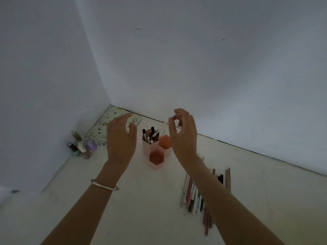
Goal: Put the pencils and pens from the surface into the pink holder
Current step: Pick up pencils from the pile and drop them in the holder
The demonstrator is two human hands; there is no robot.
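The pink holder (155,162) stands mid-surface, made of three hexagonal cups. Its back-left cup holds several pens; the other two look empty. My right hand (184,133) hovers just right of and above the holder, fingertips pinched on a thin white pen (163,127) whose lower end points down into the back-left cup. My left hand (121,137) floats to the left of the holder, fingers apart, holding nothing. A row of pens and pencils (194,197) lies on the surface to the right, partly hidden under my right forearm.
Several small bottles (82,145) cluster at the left wall. A floral-patterned flat case (106,124) lies in the back corner. White walls close in at the left and back. The surface (145,209) is pale cream.
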